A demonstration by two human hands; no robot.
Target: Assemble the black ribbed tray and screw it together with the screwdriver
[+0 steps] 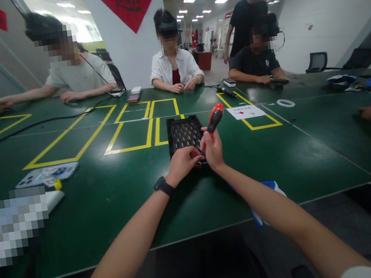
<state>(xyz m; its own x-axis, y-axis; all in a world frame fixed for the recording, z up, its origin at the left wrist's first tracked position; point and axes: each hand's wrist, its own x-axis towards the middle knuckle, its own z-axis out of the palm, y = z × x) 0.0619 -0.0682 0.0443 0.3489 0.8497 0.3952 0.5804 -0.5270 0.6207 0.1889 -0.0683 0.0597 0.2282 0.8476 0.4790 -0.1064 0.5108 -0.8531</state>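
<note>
A screwdriver (pixel 215 118) with a red and black handle points up and to the right, and my right hand (pixel 214 149) is closed around its lower part. Close beside it, my left hand (pixel 184 159) has thumb and fingers pinched together near the screwdriver's lower end. Whatever lies between those fingertips is too small to make out. Under and just beyond both hands is an open black case (pixel 186 132) with rows of small metal bits. Its near edge is partly covered by my hands. A dark watch sits on my left wrist.
Yellow tape outlines mark the green table (pixel 137 187). A phone (pixel 47 175) lies to the left, a white paper (pixel 245 112) and a white ring (pixel 286 103) to the right. A blue and white cloth-like item (pixel 275 187) is under my right forearm. Several people are around the table.
</note>
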